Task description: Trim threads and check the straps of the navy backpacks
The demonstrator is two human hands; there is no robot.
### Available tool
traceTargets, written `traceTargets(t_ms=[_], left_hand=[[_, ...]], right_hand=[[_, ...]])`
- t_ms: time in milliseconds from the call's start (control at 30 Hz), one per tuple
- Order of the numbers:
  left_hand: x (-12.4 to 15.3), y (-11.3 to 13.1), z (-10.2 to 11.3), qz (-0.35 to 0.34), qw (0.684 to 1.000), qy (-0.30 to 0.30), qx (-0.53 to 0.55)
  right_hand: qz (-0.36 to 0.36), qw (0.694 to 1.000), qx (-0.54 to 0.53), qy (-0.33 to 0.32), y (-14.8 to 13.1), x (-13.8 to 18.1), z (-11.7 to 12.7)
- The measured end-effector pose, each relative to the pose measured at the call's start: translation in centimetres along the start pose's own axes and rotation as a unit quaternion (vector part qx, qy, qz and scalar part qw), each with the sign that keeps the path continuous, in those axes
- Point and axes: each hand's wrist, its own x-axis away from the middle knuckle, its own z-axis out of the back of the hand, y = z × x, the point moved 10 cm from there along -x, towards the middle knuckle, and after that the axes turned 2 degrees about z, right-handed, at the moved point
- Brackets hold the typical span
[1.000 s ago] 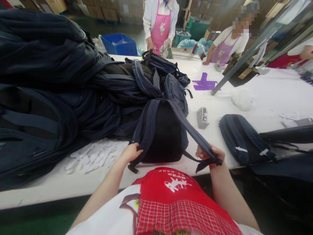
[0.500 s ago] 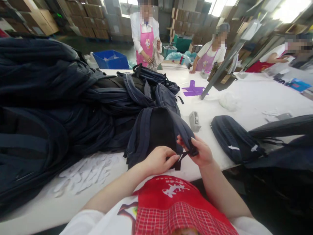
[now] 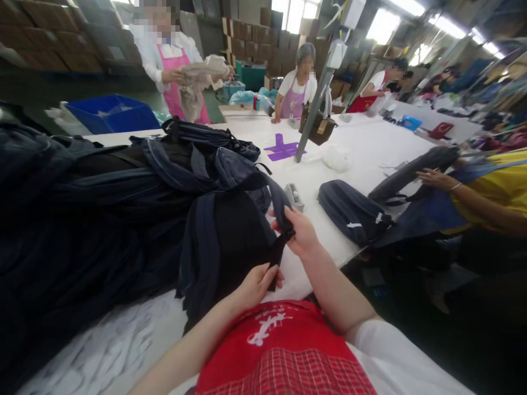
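My right hand was closed on the shoulder strap of the backpack, gripping it at the lower end, where the padded section met the black webbing. My right fingers were curled tight around the strap, thumb on the near side. My left hand was lower and nearer my body, with its fingers pinched on the free end of the same webbing. The webbing ran between the two hands, close to taut.

The backpack lay on the white counter directly in front of me, black back panel facing up, its bottom edge at the near counter edge. Its left strap lay flat along the panel's left side. The backpack touched the pile of dark blue backpacks that covered the counter to my left and behind it.

White paper pieces lay on the counter near the left edge of the view, partly under the pile. A small grey device stood just beyond my right hand. A second backpack lay to the right, near a co-worker's hand and a yellow sleeve. Purple shapes lay farther back beside a slanted pole. A blue bin stood beyond the pile. A person in a pink apron at the far end held a pale cloth. My red apron filled the bottom of the view.
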Motion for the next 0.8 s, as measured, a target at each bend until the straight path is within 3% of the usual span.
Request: traceTargets(t_ms=[233,533,800], left_hand=[[-1.1,-1.9,-0.2,0.009,0.988,0.002,-0.154],[-1.5,-2.8,-0.8,0.014,0.985,-0.006,-0.169],[-3.0,-7.3,-1.6,0.036,0.972,-0.051,-0.227]], right_hand=[[0.047,0.997,0.050,0.044,-2.0,-2.6,2.1],[0.126,0.985,0.084,0.088,-4.3,-3.8,4.7],[0.118,0.982,0.105,0.100,-3.6,-4.9,5.8]])
